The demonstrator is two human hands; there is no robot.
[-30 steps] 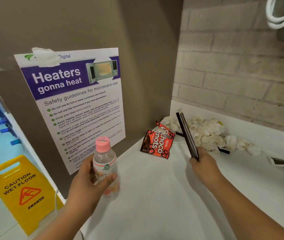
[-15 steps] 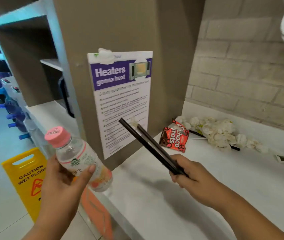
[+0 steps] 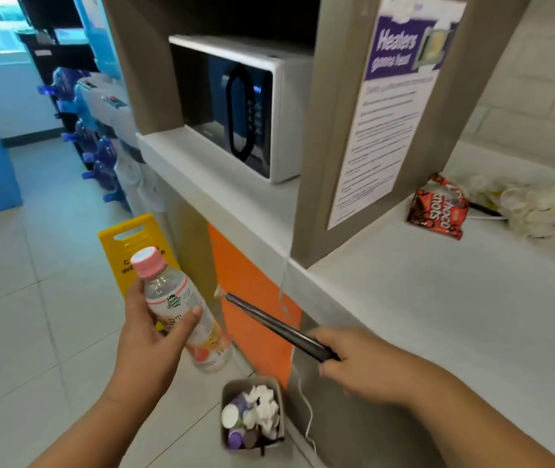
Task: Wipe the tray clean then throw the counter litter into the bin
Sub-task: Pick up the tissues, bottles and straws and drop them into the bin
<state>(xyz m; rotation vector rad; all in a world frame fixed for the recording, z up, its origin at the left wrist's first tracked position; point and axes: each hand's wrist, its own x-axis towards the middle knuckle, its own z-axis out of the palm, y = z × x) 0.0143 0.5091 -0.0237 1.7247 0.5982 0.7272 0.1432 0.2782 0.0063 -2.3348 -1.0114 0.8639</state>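
Clear plastic under a pink cap, the bottle [image 3: 184, 312] sits in the left grip [image 3: 147, 336], fingers and thumb wrapped round its middle. It tilts, cap up and to the left, base down and to the right, out over the floor. The right grip [image 3: 357, 363] pinches one end of a pair of dark sticks [image 3: 269, 322]. Their long axis runs up and left from the hand, and the tips end just beside the bottle. I cannot tell whether they touch it. Both grips are off the surface [image 3: 455, 315], past its front edge.

The bin [image 3: 252, 380] stands on the floor against the cabinet foot, below and between the two grips, with crumpled tissue and small containers inside. The bottle's base hangs near the bin's far rim, so the left grip looks the nearer. The sticks' held end lies above the bin's right side, but their tips reach beyond it. By my judgement the bottle can go in base first with a small move down and right, while the sticks need swinging upright to fit the mouth.

A wrapper [image 3: 436, 211] and a heap of tissues [image 3: 539, 211] lie at the back of the surface, well apart from both grips. The tray is not in view.
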